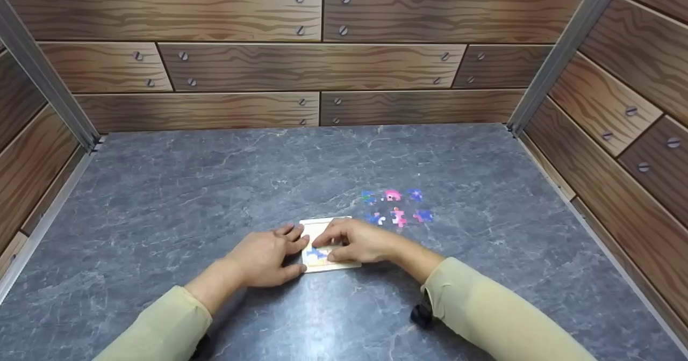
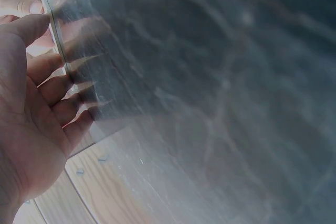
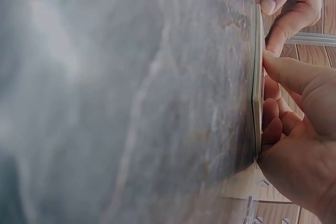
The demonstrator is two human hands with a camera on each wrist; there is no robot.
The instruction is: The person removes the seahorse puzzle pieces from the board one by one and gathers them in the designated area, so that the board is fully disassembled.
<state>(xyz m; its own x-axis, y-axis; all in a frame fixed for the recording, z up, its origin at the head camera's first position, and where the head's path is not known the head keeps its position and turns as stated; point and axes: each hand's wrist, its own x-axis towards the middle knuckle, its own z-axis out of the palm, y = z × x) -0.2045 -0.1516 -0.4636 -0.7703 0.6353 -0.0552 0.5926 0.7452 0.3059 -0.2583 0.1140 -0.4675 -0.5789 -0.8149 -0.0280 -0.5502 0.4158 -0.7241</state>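
A small pale puzzle board point(image 1: 312, 224) lies on the table, with a blue-patterned puzzle piece point(image 1: 316, 254) toward its lower left. My left hand point(image 1: 266, 259) rests along the board's left edge, fingers spread and thumb at the near corner. Over the board, my right hand point(image 1: 359, 241) has curled fingers and thumb at the blue piece, pinching it; the palm covers the board's right part. In the right wrist view the board point(image 3: 258, 82) appears edge-on, the right thumb point(image 3: 289, 72) at its top. The left wrist view shows the left hand's fingers point(image 2: 55, 88) against the table.
Loose puzzle pieces lie in two rows beyond the right hand, among them a pink one point(image 1: 393, 195), a pink and white one point(image 1: 398, 217) and a purple one point(image 1: 423, 216). Wood-patterned walls point(image 1: 317, 65) enclose the grey marbled table point(image 1: 215, 178) at the back and sides.
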